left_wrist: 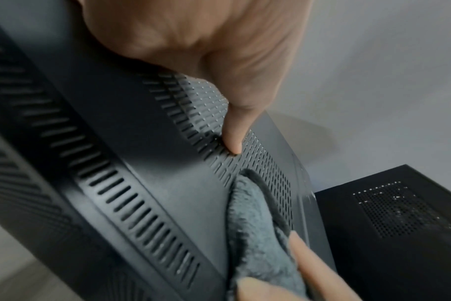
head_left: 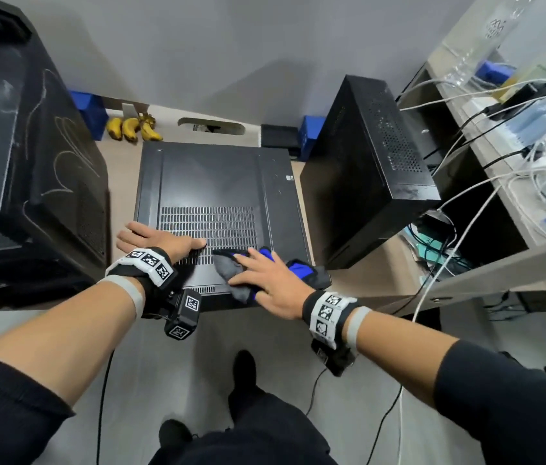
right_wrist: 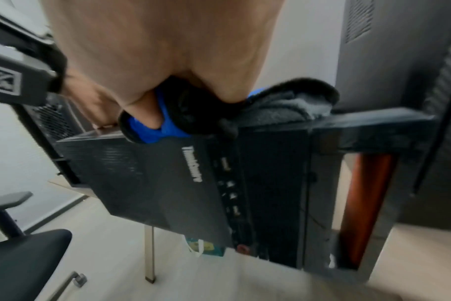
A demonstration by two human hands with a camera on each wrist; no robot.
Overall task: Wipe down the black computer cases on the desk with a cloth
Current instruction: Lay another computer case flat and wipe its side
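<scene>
Computer cases: three black ones on the desk point(head_left: 114, 182). Large dusty tower point(head_left: 23, 156) at left, flat middle case point(head_left: 218, 182) lying on its side at the near edge, upright case point(head_left: 365, 162) at right. Step in hand, I judge: wiping the flat case's top panel. Left hand point(head_left: 154, 239) lies flat with fingers straight, bracing the panel's near left corner, thumb tip on the vent grille point(head_left: 208, 223). Right hand point(head_left: 268, 280) presses the grey-blue cloth point(head_left: 231, 266) flat, fingers spread, near the front right edge. To do it well: keep the brace, sweep along the slots so lint does not snag, cover far panel too, keep cloth bunched under the palm. Hidden: cloth's underside, case's far side; right wrist view is blurred, front label unreadable; whether the panel is already clean cannot be told.
</scene>
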